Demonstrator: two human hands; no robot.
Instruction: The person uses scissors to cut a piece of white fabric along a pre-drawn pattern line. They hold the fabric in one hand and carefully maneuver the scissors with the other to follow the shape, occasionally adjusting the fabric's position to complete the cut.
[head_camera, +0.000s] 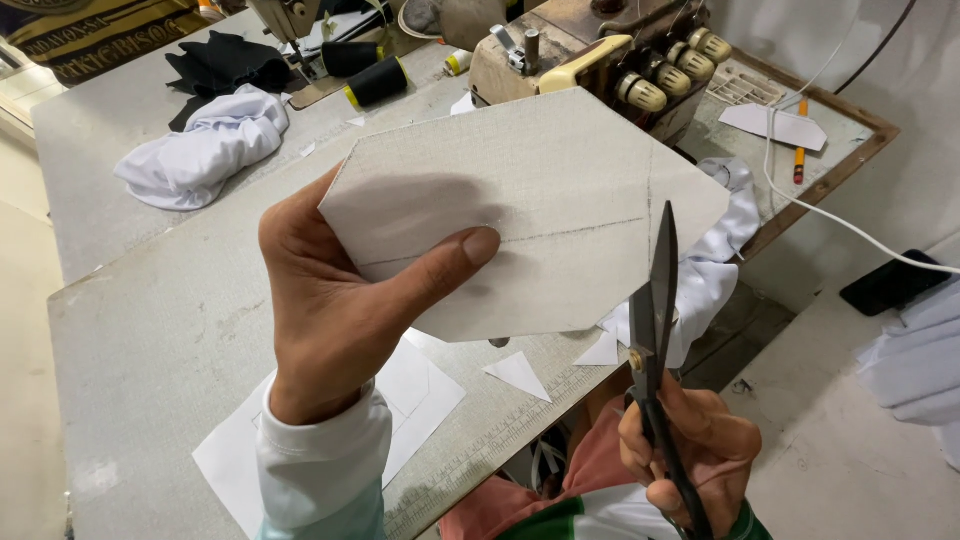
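Holding up a stiff grey fabric panel (540, 200) in my left hand (330, 310), I pinch it with the thumb across its front and the fingers hidden behind; the panel is lifted clear of the worktop (150, 330) and fills the middle of the view; my right hand (690, 450) is clenched around the handles of black scissors (655, 340), blades closed and pointing up, their tip just in front of the panel's right part, beside a vertical pencil line.

The panel already has angled corners, cut to a many-sided outline; a long pencil line runs across it from left to right and crosses the short vertical one near the blades; both lines look uncut, so I judge the trimming partly done, with the marked lines left to follow; whether the blades touch the cloth I cannot tell.

Below the hands lie small white triangular offcuts (518, 375) and a flat white paper sheet (415, 400) on the worktop, near its ruled front edge; a white garment (715, 270) hangs over the worktop's right side.

Further back sit a bundled white cloth (200, 150), black fabric (225, 62), a dark thread cone (378, 82) lying on its side, and a cream overlock machine (590, 70) with round tension knobs; an orange pencil (800, 150) and a paper scrap (775, 125) rest on the far corner; a white cable (840, 225) trails right.
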